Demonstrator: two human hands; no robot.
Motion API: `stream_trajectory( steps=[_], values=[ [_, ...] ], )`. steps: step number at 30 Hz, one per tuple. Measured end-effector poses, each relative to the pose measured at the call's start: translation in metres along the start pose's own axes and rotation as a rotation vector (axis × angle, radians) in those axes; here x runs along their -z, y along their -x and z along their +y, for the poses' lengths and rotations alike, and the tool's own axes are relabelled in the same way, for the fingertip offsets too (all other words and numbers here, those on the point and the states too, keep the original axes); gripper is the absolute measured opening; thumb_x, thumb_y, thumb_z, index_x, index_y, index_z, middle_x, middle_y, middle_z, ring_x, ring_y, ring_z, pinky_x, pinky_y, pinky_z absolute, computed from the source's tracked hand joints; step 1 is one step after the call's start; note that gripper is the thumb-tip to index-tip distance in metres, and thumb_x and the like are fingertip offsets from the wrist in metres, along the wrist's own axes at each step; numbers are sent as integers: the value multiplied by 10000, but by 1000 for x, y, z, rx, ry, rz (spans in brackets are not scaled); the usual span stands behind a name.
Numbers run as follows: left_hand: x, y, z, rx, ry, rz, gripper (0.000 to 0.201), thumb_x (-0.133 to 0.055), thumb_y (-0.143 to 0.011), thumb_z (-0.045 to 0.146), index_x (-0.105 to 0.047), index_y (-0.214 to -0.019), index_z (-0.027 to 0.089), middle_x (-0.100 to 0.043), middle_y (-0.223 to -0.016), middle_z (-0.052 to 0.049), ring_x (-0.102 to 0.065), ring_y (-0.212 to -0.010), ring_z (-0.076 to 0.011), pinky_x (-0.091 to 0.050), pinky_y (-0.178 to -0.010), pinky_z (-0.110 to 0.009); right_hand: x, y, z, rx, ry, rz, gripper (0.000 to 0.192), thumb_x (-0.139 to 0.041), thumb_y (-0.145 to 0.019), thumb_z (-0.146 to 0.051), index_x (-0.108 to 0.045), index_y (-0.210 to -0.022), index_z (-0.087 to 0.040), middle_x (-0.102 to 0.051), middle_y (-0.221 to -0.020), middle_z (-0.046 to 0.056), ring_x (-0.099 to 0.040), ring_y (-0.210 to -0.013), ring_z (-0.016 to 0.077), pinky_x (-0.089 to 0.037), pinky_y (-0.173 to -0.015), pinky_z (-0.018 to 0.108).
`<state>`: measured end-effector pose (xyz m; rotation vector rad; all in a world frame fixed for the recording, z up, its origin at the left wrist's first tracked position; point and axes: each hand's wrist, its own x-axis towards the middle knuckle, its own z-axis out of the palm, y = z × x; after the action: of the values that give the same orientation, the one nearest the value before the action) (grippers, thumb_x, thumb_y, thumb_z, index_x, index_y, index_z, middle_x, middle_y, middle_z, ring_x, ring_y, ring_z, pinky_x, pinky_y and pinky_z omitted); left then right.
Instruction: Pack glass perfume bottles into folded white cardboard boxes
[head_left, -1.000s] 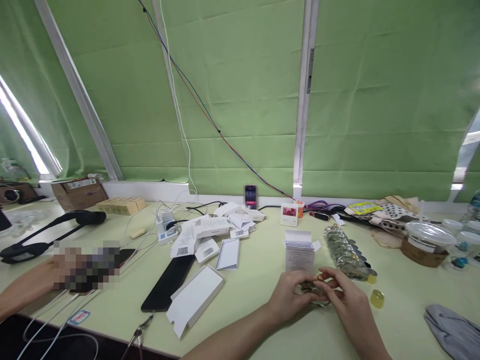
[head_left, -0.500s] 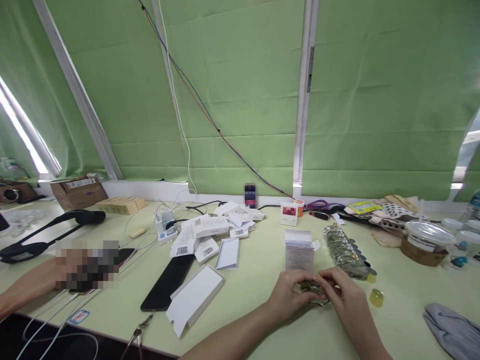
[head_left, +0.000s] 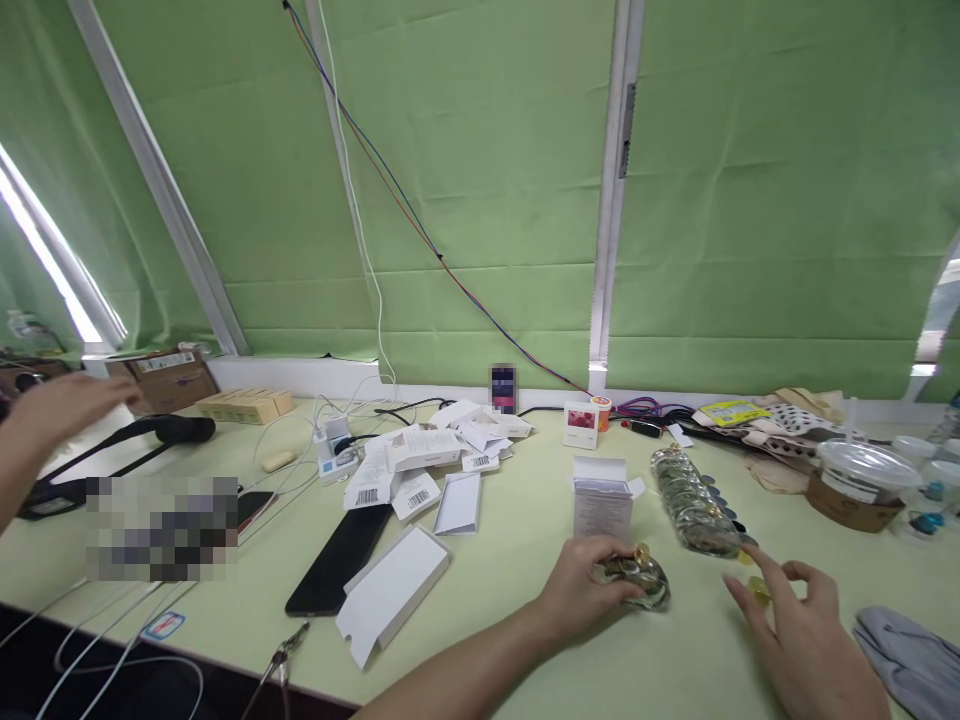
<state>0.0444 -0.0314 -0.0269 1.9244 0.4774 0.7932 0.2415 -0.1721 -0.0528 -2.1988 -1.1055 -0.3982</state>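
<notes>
Near edge: left hand (head_left: pixel 581 585) curled on a shiny jar (head_left: pixel 634 582), fingers closed round it, jar resting on table (head_left: pixel 525 540) just in front of white box (head_left: pixel 602 505). Right hand (head_left: pixel 799 625) apart from jar, fingers loosely open, tips touching small yellow cap (head_left: pixel 759 590); held nothing firmly, as far as could be seen.

Risk, as judgement: cap small and round, could roll or slip away if pinched badly. Jar smooth, held by one hand only, could tip or slide. Row of jars (head_left: pixel 694 500) just behind right hand, easy to knock w/ a wide reach. Grey cloth (head_left: pixel 904 655) near right wrist, could catch.

Room: open surface between both hands and toward near edge. Left side crowded w/ phone (head_left: pixel 337 560), flat cartons (head_left: pixel 390 595), cables. Far left, another person's hand (head_left: pixel 64 405) over black strap (head_left: pixel 112 455), well apart. Cup (head_left: pixel 855 480) far right.
</notes>
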Motion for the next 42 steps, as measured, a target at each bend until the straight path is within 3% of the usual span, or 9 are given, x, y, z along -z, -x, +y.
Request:
stream_trajectory(
  steps=[5,10,12,18,23,28,33,38,42],
  values=[
    [1,0,2,-10,-12,-20,380,-795,-641,259,-704,-998,165,-732,-977,-56,-657,-887,-199,-493,-832,-298,-20,5,14,84,-69,-93,386,-237,-921,-381,-573,-1011,-214,-556,-1056,114,-659,-683,201,-480,-474,293],
    [1,0,2,-2,-33,-16,374,-794,-642,286,-709,-986,168,-730,-959,-54,-650,-875,-199,-489,-820,-295,-27,-4,2,118,-135,-208,276,-329,-868,-305,-575,-963,-223,-623,-1003,102,-674,-711,206,-510,-542,293],
    [1,0,2,5,-35,-14,373,-796,-638,291,-711,-980,171,-729,-939,-50,-648,-859,-197,-490,-803,-291,-24,-6,-6,159,-202,-210,256,-365,-869,-334,-575,-971,-230,-656,-993,93,-679,-734,214,-516,-553,290],
    [1,0,4,-4,9,-10,349,-793,-642,243,-716,-977,178,-732,-949,-51,-650,-877,-205,-480,-820,-297,9,-26,-53,330,-568,-30,255,-457,-905,-356,-559,-1118,-260,-654,-1060,49,-648,-895,183,-519,-751,264],
    [2,1,2,-17,54,-9,368,-798,-638,236,-712,-992,181,-730,-959,-48,-651,-876,-202,-480,-820,-286,11,-43,-77,567,-778,-94,238,-463,-917,-236,-614,-1096,-280,-649,-1040,29,-628,-959,163,-507,-798,238],
    [2,0,-1,-25,33,-13,370,-808,-625,271,-711,-968,173,-722,-893,-36,-636,-824,-194,-479,-775,-275,-5,-33,-74,599,-790,-114,283,-467,-915,-192,-609,-1139,-291,-633,-1050,36,-624,-966,152,-508,-789,220],
    [0,0,-1,-37,59,-9,294,-793,-642,229,-701,-913,164,-708,-863,-29,-627,-809,-182,-472,-754,-267,-5,-25,-73,603,-779,-161,286,-462,-918,-200,-601,-1155,-279,-631,-1036,48,-629,-948,159,-514,-790,236],
    [-1,0,1,12,130,13,431,-808,-614,235,-635,-1002,166,-701,-947,-57,-640,-896,-206,-492,-812,-307,-6,-22,-72,558,-748,-179,257,-450,-925,-214,-588,-1133,-275,-624,-1035,49,-625,-950,164,-515,-786,240],
    [0,1,4,17,140,-6,405,-789,-645,275,-616,-995,168,-696,-965,-65,-644,-912,-209,-494,-817,-315,-13,-17,-66,608,-668,-223,356,-448,-923,-220,-492,-1266,-304,-585,-1106,61,-611,-1005,165,-511,-825,251]
  ],
)
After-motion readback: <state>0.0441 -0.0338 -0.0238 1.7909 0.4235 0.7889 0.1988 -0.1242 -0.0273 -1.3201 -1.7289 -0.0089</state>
